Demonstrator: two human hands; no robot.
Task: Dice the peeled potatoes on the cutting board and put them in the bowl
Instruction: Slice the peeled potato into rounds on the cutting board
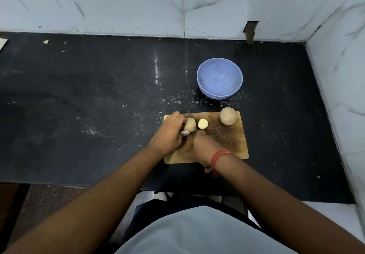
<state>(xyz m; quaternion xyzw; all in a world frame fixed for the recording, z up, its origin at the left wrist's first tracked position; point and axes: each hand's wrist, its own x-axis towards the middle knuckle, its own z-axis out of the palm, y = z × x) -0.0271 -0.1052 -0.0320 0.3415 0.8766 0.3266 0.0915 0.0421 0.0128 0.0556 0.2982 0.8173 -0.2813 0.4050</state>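
Potato, pale yellow and peeled (190, 125), sits at the near-left part of the rectangular wooden cutting board (233, 143), mid-cut. Left hand (169, 133) curls over its left side, fingers gripping it, likely to pin it so it cannot roll under the blade. Right hand (203, 145) closes around the handle of a thin-bladed knife (192, 122); the handle itself is hidden inside the fist. Blade stands on edge along the potato's right face, tip pointing away from the person.

1 cut-off round piece (203, 123) lies flat, cut face up, just right of the blade, apart from the main piece. 1 whole tan potato (228, 116) waits at the board's far-right corner, overhanging the edge slightly, well clear of the cutting.

Small round blue plastic bowl (219, 78) stands on the black stone countertop (79, 95) beyond the board, holding nothing visible. Placement looks sensible: near enough for a straight transfer from board to bowl.

Task judged early: halving only, no dice yet.

Nothing blocks the path from board to bowl. White flecks and scraps scatter over the countertop. Marble-patterned white wall tiles (118, 3) close in behind and on the right.
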